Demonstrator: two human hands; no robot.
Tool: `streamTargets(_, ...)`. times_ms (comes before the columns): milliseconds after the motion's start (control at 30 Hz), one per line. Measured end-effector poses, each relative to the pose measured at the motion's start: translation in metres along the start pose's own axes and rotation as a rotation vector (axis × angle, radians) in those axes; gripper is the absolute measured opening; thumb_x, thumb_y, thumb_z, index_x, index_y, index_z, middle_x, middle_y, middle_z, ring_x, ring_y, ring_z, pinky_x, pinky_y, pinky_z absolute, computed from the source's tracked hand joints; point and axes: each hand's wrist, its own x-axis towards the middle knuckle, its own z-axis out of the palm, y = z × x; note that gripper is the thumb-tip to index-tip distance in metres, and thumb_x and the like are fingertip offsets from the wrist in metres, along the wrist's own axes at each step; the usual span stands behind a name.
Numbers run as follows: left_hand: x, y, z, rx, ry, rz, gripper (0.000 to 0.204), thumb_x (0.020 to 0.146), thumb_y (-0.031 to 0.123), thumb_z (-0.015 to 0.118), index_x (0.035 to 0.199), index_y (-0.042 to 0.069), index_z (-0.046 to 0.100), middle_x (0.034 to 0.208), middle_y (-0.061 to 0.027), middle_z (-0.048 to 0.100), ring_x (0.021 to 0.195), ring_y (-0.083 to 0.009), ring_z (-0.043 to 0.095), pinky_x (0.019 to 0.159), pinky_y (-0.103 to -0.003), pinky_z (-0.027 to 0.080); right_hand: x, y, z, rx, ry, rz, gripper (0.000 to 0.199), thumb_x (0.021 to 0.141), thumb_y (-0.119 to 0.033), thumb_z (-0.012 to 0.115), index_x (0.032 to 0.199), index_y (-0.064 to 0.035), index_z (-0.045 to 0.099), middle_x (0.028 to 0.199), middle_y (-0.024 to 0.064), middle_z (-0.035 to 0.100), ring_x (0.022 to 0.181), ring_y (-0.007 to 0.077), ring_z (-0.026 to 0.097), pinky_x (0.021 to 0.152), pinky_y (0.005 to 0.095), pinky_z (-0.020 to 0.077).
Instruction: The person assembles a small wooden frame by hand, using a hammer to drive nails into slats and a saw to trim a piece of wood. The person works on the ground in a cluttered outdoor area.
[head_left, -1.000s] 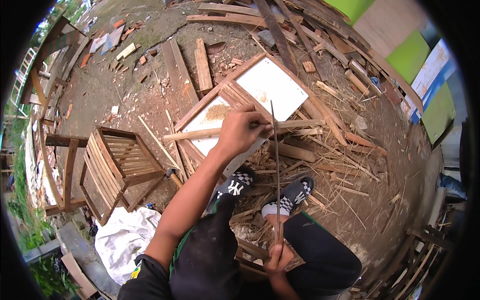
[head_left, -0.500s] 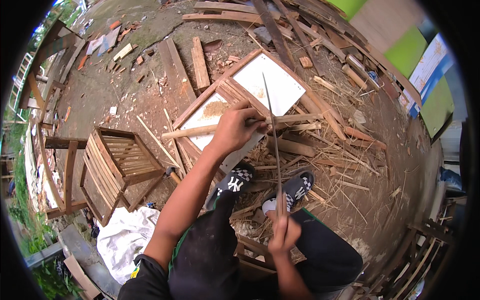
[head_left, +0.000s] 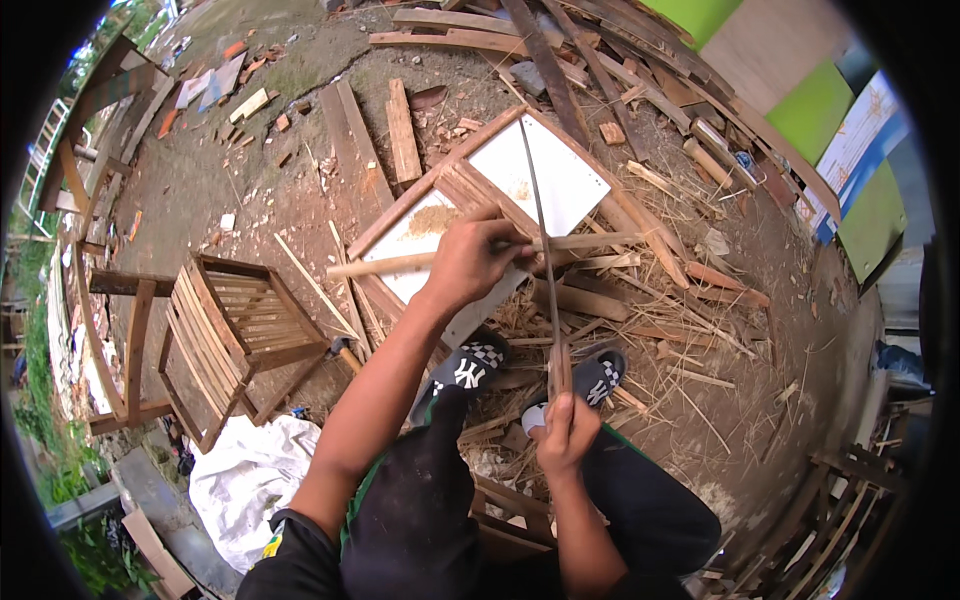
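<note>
My left hand (head_left: 475, 255) is closed on a thin wooden strip (head_left: 385, 264), which lies crosswise over a wood-framed white panel (head_left: 555, 170). In my right hand (head_left: 567, 432) is the wooden handle of a handsaw (head_left: 543, 225). Its long narrow blade, seen nearly edge-on, points away from me and crosses the strip just right of my left fingertips. Whether the teeth bite into the wood cannot be made out. A patch of sawdust (head_left: 432, 220) lies on the panel's left part.
A slatted wooden chair (head_left: 225, 330) lies to the left, with a white sack (head_left: 255, 480) nearer me. Scrap boards (head_left: 460, 40) are piled at the far side. Splinters and offcuts (head_left: 700, 345) litter the ground right of my sandalled feet (head_left: 600, 375).
My right hand has moved away from me, carrying the saw forward across the strip. My left hand stays in place on the strip.
</note>
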Motion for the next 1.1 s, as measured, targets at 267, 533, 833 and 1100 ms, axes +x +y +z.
streamTargets(267, -0.005, 0.001, -0.001, 0.004, -0.008, -0.024, 0.012, 0.082, 0.010, 0.085, 0.088, 0.001, 0.078, 0.087, -0.0116, 0.069, 0.081, -0.0300, 0.074, 0.072, -0.040, 0.057, -0.064, -0.006, -0.019, -0.031, 0.055, 0.013, 0.051, 0.106, -0.027, 0.046, 0.063, -0.0020, 0.052, 0.053, 0.0062, 0.048, 0.049, 0.0181, 0.051, 0.048, 0.0373, 0.0371)
streamTargets(533, -0.002, 0.012, -0.003, 0.019, -0.007, -0.035, 0.009, 0.083, 0.003, 0.083, 0.089, 0.000, 0.079, 0.086, -0.0117, 0.066, 0.082, -0.0255, 0.072, 0.075, -0.038, 0.057, -0.091, 0.004, -0.028, -0.045, 0.048, -0.038, 0.044, 0.103, -0.024, 0.049, 0.068, 0.0008, 0.057, 0.055, 0.0114, 0.053, 0.049, 0.0255, 0.055, 0.051, 0.0388, 0.0414)
streamTargets(833, -0.001, 0.008, 0.001, 0.028, 0.011, 0.002, 0.008, 0.084, 0.003, 0.083, 0.090, 0.000, 0.079, 0.085, -0.0105, 0.066, 0.081, -0.0249, 0.072, 0.072, -0.037, 0.057, -0.020, 0.007, -0.004, -0.077, 0.057, -0.083, 0.051, 0.107, -0.026, 0.047, 0.062, -0.0015, 0.051, 0.052, 0.0040, 0.042, 0.046, 0.0179, 0.047, 0.048, 0.0364, 0.0322)
streamTargets(1100, -0.003, 0.005, -0.001, 0.035, -0.014, -0.030, 0.010, 0.083, 0.006, 0.084, 0.090, 0.000, 0.079, 0.086, -0.0108, 0.067, 0.082, -0.0278, 0.073, 0.073, -0.038, 0.057, -0.004, -0.015, -0.010, 0.032, -0.007, 0.053, 0.040, 0.105, -0.022, 0.049, 0.073, 0.0011, 0.057, 0.057, 0.0116, 0.051, 0.049, 0.0265, 0.052, 0.050, 0.0386, 0.0369)
